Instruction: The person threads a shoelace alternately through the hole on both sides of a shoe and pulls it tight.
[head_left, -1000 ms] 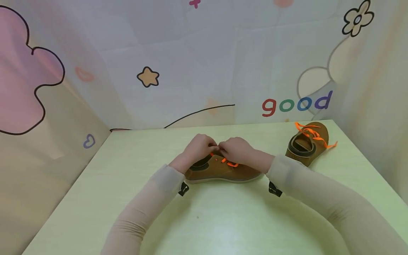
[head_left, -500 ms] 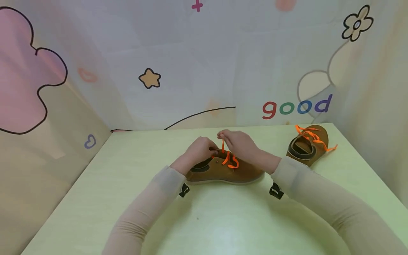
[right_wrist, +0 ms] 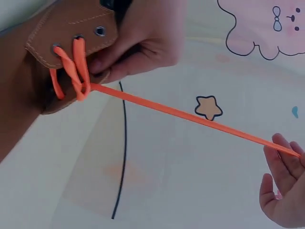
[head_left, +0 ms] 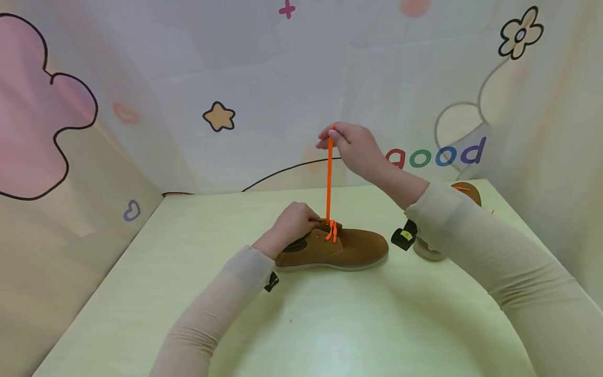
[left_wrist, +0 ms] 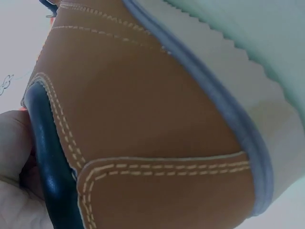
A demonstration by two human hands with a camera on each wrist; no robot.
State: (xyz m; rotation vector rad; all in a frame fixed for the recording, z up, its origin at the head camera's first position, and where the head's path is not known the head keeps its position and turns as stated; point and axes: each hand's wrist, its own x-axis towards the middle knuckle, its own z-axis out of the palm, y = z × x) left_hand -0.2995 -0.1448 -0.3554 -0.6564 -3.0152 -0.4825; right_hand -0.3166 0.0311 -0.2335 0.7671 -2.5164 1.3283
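A brown shoe (head_left: 360, 246) with orange laces stands on the table, toe to the right. My left hand (head_left: 293, 224) grips it by the tongue at the opening; the right wrist view shows that thumb tucked under the eyelet flap (right_wrist: 90, 24). High above the shoe, my right hand (head_left: 360, 149) pinches an orange shoelace (head_left: 329, 180), drawn taut and straight up from the eyelets. A short loop of lace (head_left: 332, 230) hangs over the flap. The left wrist view is filled by the stitched shoe side (left_wrist: 128, 105), with part of my left hand (left_wrist: 14, 152) at its dark collar.
A second brown shoe (head_left: 466, 192) with orange laces lies at the back right, mostly hidden behind my right sleeve (head_left: 471, 251). The pale green table (head_left: 292, 324) ends at a printed cloth backdrop (head_left: 273, 78) behind and at both sides.
My right hand has risen from the eyelets to well above the shoe, pulling the lace up through it and shrinking the loose loop. My left hand stays at the opening.
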